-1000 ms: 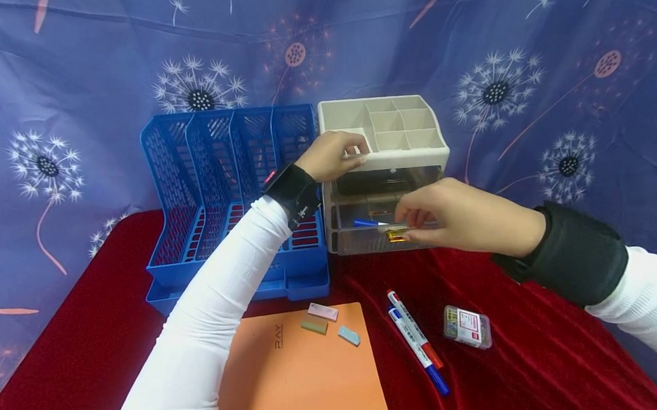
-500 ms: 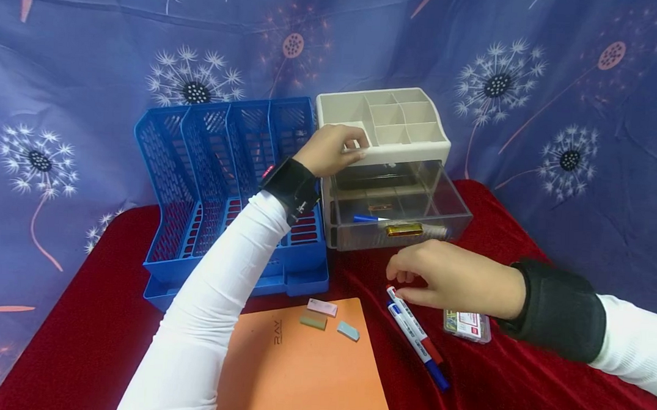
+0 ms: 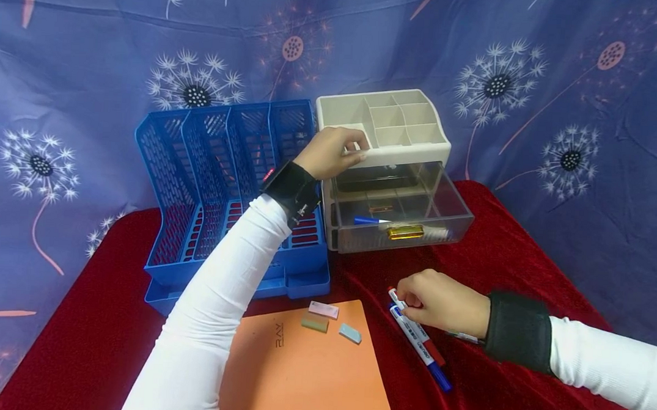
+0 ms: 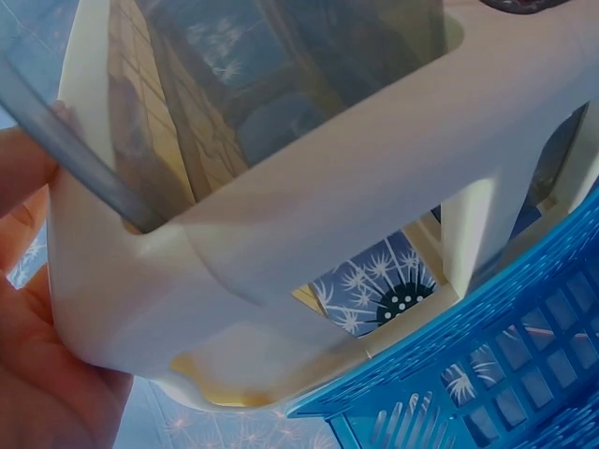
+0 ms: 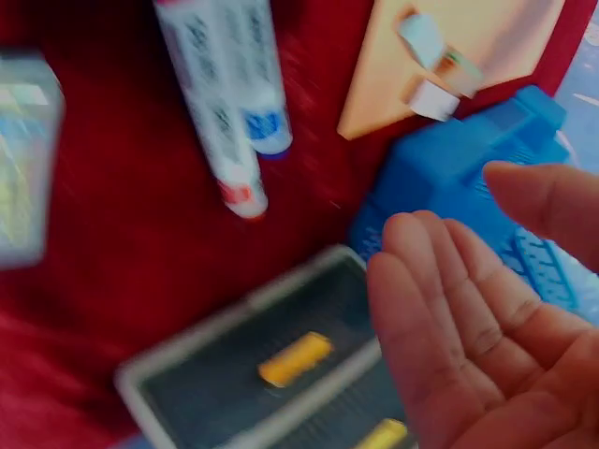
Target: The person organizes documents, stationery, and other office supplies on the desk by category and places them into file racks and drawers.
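Note:
My left hand [image 3: 336, 151] grips the front left rim of a cream desk organizer [image 3: 413, 152], fingers over the edge. In the left wrist view that hand [image 4: 56, 374] lies against the organizer's side. Below its top compartments, a clear drawer [image 3: 454, 221] with a gold handle [image 3: 405, 232] stands pulled out; a blue-capped pen [image 3: 367, 221] lies inside. My right hand [image 3: 445, 302] is over the upper ends of a red marker [image 3: 434, 351] and a blue marker [image 3: 417, 343], which lie side by side. In the right wrist view its fingers [image 5: 430, 290] are loosely extended, apart from both markers.
Left of the organizer stands a blue slotted file rack [image 3: 239, 225]. An orange folder [image 3: 310, 375] carries pink [image 3: 323, 310], green [image 3: 315, 323] and pale blue [image 3: 350, 334] small blocks. A small clear box [image 5: 23, 159] lies behind my right hand, mostly hidden in the head view.
My right hand has left the drawer's gold handle and moved down to the markers, with the drawer left standing out. My left hand stays on the organizer's rim.

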The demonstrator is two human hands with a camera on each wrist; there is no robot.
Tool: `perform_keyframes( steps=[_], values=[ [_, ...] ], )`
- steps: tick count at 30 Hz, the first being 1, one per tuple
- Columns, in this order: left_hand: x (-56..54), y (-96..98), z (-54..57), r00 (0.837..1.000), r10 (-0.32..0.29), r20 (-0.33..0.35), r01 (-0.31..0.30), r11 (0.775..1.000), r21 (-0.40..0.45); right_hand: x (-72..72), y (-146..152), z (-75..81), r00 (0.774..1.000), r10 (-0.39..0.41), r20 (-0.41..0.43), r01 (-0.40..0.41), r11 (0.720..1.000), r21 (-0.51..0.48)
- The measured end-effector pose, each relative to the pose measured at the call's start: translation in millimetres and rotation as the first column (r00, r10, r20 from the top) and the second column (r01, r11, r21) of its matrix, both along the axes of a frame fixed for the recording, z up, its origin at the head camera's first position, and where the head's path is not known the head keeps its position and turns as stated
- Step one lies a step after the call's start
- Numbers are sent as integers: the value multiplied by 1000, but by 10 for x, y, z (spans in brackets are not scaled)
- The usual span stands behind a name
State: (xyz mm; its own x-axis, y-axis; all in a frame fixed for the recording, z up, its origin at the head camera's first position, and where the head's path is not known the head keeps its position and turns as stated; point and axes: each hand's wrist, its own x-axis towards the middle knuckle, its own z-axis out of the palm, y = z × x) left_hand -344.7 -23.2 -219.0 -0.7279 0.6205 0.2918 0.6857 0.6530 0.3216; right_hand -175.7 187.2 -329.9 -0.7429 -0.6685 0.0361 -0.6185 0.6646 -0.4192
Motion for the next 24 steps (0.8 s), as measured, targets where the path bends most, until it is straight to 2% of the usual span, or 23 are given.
perform_keyframes(
  steps=[4, 10, 17, 24],
  values=[
    [7, -8, -3, 1000, 0, 2, 0, 1000, 1, -11, 64, -190, 995, -82, 61, 81, 997, 10],
    [3, -12, -4, 1000, 3, -4, -3, 1000, 1, -14, 147, -432, 980, -182, 78, 175, 981, 84],
    [1, -19, -9, 1000, -2, -10, 2, 1000, 3, -18, 176, -619, 968, -181, 172, 175, 983, 49],
    [-26, -19, -26, 1000, -4, -12, 4, 1000, 12, -60, 187, -761, 966, -198, 165, 196, 980, 27]
  ],
)
